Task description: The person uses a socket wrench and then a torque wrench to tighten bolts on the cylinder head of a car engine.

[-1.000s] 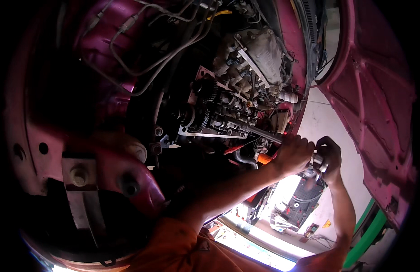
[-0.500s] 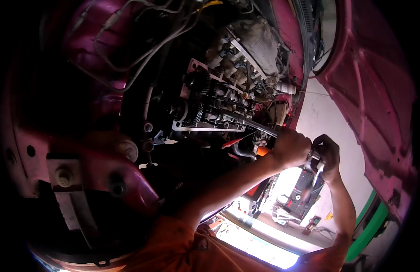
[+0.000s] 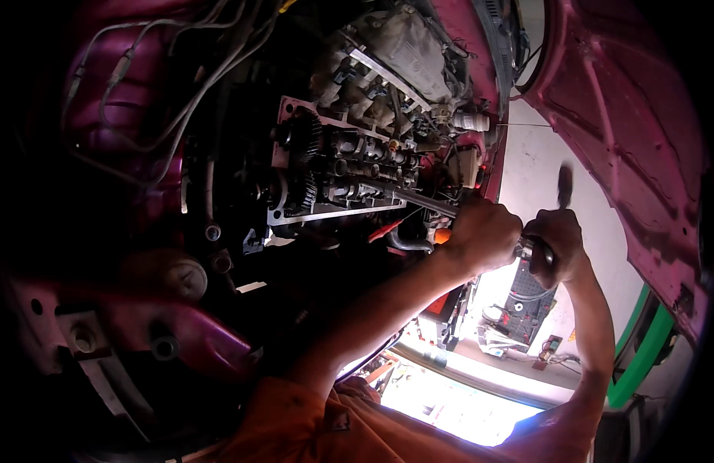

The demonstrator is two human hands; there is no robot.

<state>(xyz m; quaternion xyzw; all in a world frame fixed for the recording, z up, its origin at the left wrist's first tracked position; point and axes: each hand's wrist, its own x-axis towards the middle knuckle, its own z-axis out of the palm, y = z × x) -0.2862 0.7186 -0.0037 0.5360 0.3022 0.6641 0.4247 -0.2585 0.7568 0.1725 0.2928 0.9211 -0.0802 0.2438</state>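
Note:
My left hand (image 3: 486, 235) is closed round the outer end of a long metal extension bar (image 3: 428, 202). The bar runs leftward into the open top of the engine (image 3: 349, 166), among its camshafts; what its far end sits on is hidden. My right hand (image 3: 557, 245) is wrapped round a ratchet wrench (image 3: 525, 247) at the bar's outer end. The wrench's dark handle (image 3: 565, 185) sticks up above that hand, slightly blurred. Two toothed gears (image 3: 307, 189) sit at the left end of the engine.
The raised magenta hood (image 3: 604, 123) stands at the right. Cables (image 3: 195, 100) loop over the left of the bay. A red-handled tool (image 3: 385, 230) lies below the engine. A green post (image 3: 642, 355) rises at lower right, and a dark tool board (image 3: 526, 301) is behind my arms.
The wrench handle, pointing down before, now points up, and my right hand has turned with it. My left hand stays on the bar. The whole view has shifted, so the engine appears further left.

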